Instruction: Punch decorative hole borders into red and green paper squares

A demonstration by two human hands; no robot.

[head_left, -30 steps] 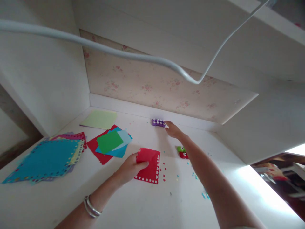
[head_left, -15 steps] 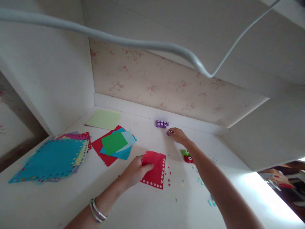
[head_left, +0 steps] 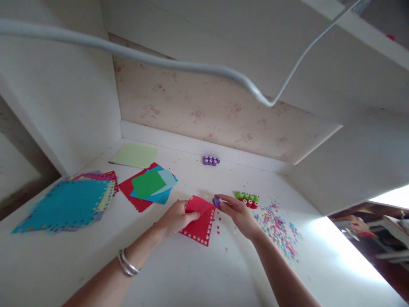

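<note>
Left fingers (head_left: 192, 216) pinch red paper (head_left: 200, 227), probably flimsy, best held off its punched borders (head_left: 209, 225); right fingers (head_left: 227, 207) grip a purple punch (head_left: 216, 202).

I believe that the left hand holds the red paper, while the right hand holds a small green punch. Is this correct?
Not quite: in the head view, the small punch in the right hand is purple, not green. The left hand does hold the red paper.
</note>
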